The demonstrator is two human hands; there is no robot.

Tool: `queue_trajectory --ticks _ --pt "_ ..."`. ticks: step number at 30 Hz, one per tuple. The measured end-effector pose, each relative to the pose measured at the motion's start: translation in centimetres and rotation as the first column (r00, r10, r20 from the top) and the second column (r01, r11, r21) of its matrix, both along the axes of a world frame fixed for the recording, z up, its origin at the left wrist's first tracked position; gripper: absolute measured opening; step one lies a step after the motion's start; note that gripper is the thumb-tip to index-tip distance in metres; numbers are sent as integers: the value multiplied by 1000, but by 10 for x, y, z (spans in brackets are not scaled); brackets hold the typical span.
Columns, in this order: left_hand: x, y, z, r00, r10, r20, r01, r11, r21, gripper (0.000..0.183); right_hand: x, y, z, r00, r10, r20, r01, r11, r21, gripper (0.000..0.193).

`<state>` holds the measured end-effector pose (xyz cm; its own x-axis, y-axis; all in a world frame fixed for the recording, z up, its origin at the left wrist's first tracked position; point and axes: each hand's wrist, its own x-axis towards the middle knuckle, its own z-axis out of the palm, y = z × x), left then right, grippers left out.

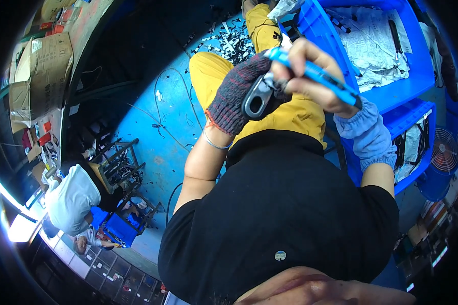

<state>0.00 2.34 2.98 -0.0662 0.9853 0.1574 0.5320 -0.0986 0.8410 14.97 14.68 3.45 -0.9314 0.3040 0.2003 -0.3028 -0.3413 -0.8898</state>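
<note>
In a dark knitted glove, my left hand (232, 93) is closed around a black plastic part (261, 89) with an oval hole at its near end. The far end of that part is hidden between my hands. My right hand (318, 76) is bare, with a light blue sleeve cover on the forearm. Its fingers wrap round a slim blue tool (326, 79) with a dark end, slanting across the hand. The tool's working tip is blurred and cannot be made out. Both hands are close together above my yellow trousers (303, 117).
Blue crates (392, 101) with pale wrapping and dark parts stand at the right. Small black and white pieces (234, 43) litter the blue floor (152, 147), with thin cords nearby. A cardboard box (43, 76) is at the left; two people work at the lower left. A fan (444, 148) stands far right.
</note>
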Motion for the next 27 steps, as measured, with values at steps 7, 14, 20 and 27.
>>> queue_trajectory --ticks 7,14,20,27 --pt "-3 -3 18 235 312 920 323 868 -377 58 13 32 6 977 -203 -63 170 924 -344 13" --pt "-17 -49 36 614 173 770 535 626 -567 57 49 28 16 846 266 462 -191 960 -204 6" --pt "-36 -79 40 667 423 614 324 577 -750 55 48 54 43 840 -314 443 -59 759 648 13" --pt "-31 -70 15 160 425 891 61 896 -439 56 20 25 0 869 -395 298 136 771 622 23"
